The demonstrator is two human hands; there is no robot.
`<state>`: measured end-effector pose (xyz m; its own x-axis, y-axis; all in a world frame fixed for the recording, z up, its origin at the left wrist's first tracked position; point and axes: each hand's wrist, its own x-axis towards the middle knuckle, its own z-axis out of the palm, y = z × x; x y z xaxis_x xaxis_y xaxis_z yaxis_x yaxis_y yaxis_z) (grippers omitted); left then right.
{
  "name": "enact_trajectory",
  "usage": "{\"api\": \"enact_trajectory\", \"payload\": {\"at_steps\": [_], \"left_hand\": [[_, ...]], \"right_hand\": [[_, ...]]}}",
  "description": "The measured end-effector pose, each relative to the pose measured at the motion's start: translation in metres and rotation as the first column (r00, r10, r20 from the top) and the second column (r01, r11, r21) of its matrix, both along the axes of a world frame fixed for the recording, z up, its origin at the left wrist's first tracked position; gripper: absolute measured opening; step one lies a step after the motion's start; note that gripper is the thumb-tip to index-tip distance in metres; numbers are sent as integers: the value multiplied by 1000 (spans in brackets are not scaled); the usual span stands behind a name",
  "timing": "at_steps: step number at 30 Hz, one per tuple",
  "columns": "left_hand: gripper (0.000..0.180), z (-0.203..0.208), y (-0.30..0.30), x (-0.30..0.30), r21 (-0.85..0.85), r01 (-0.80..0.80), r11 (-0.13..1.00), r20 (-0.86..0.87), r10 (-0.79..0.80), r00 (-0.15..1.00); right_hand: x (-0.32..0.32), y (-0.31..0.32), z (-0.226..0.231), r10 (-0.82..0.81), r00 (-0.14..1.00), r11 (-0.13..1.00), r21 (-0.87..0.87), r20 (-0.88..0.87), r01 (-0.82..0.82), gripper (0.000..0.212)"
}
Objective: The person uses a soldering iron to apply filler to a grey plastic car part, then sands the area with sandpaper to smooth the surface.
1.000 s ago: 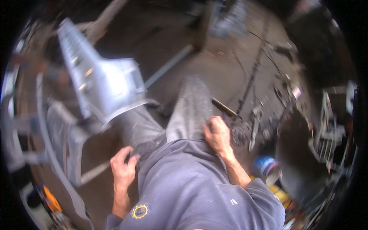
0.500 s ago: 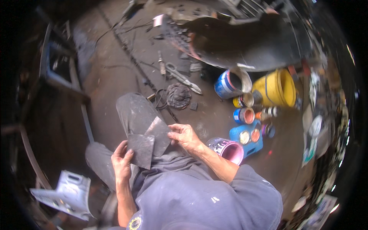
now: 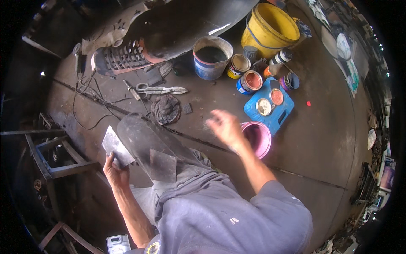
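My left hand (image 3: 116, 171) pinches a thin, stiff-looking grey square sheet (image 3: 116, 146) by its lower edge, beside my raised knee. Its upper face catches the light. A second, darker square sheet (image 3: 163, 166) lies flat on my trouser leg, touched by neither hand. Over the floor, just beyond a tub with a pink inside (image 3: 256, 137), my right hand (image 3: 226, 129) is smeared by motion, so its fingers are hard to make out. Between that hand and my knee, a dark crumpled cloth pad (image 3: 165, 109) and a small dark block (image 3: 187, 109) rest on the floor.
Snips (image 3: 163, 89) and a cabled tool (image 3: 132, 90) lie farther left. Beyond my right hand stand a blue case (image 3: 282, 113) with two lids, open cans (image 3: 252, 80), a paint-streaked bucket (image 3: 206, 70) and a yellow bucket (image 3: 253, 36). A large dark panel (image 3: 182, 29) spans the back.
The two sheets have come apart: my left hand has carried one leftward, while the other lies on my leg. My right hand has let go and moved right and away. The view has turned.
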<state>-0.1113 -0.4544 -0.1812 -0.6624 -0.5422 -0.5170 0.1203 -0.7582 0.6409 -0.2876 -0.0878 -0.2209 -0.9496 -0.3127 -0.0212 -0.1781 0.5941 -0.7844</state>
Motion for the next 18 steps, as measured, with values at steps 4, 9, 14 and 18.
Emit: {"api": "enact_trajectory", "payload": {"at_steps": [4,9,14,18], "left_hand": [[34,-3,-2,-21,35,53,998,47,-55,997],[19,-6,-8,-30,95,-37,995,81,29,996],[21,-13,-3,-29,176,-114,978,155,86,984],[24,-18,-3,-20,171,-192,966,173,163,971]], "right_hand": [[-47,85,-31,-295,955,953,59,-33,297,41],[-63,78,-16,-374,920,925,25,-119,380,16],[-69,-16,-39,-130,991,988,84,4,129,39],[-49,-111,-101,284,918,959,-95,277,-268,59]]}}
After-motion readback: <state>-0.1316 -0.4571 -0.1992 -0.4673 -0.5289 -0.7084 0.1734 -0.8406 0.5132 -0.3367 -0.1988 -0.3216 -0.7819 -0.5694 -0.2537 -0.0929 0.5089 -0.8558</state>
